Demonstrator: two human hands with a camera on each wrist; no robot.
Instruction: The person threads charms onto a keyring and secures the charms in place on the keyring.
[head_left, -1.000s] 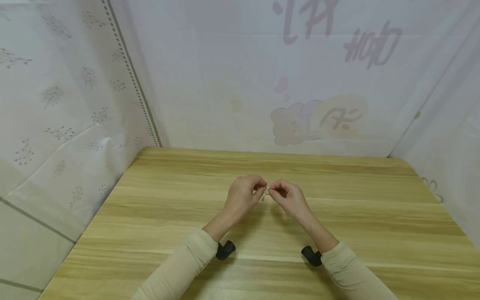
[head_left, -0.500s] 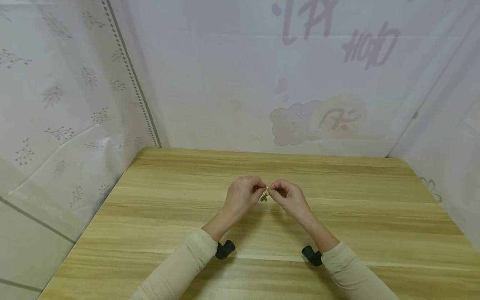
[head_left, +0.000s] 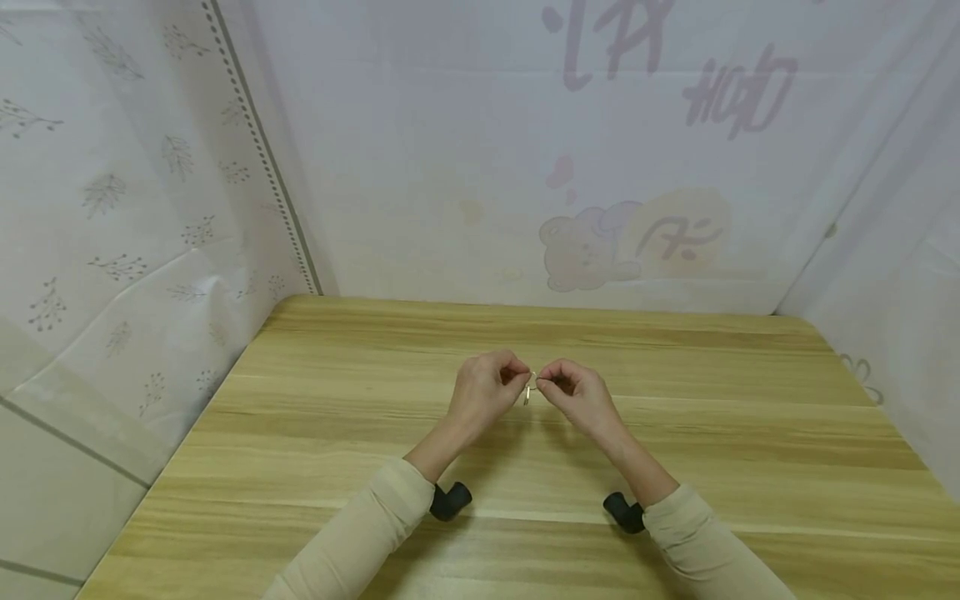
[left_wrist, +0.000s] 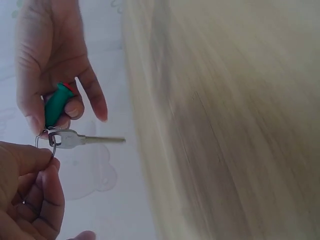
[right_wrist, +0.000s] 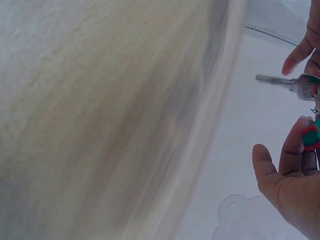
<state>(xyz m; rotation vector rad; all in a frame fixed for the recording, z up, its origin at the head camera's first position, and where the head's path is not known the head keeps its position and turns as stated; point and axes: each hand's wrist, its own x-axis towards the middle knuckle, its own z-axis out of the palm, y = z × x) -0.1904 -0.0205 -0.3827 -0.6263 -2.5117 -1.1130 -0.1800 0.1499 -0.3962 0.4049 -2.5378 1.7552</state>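
My left hand (head_left: 483, 387) and right hand (head_left: 577, 393) meet above the table, fingertips close together, with a metal key (head_left: 527, 396) hanging between them. In the left wrist view, the left thumb and forefinger pinch a thin wire ring (left_wrist: 54, 149), on which the key (left_wrist: 70, 139) hangs by its bow. The right hand holds a small green piece with a red end (left_wrist: 58, 105), joined near the ring; its exact kind is unclear. The right wrist view shows this green piece (right_wrist: 311, 134) beside the key (right_wrist: 302, 86), partly cut off by the frame edge.
A wood-grain table (head_left: 360, 358) lies under both hands. Black wrist-worn devices (head_left: 451, 501) jut out near each cuff. Printed pale curtains (head_left: 420, 167) stand behind the table and at both sides.
The key has turned on its ring: its broad side showed half a second ago, and it now looks narrow. Both hands stay almost in place.
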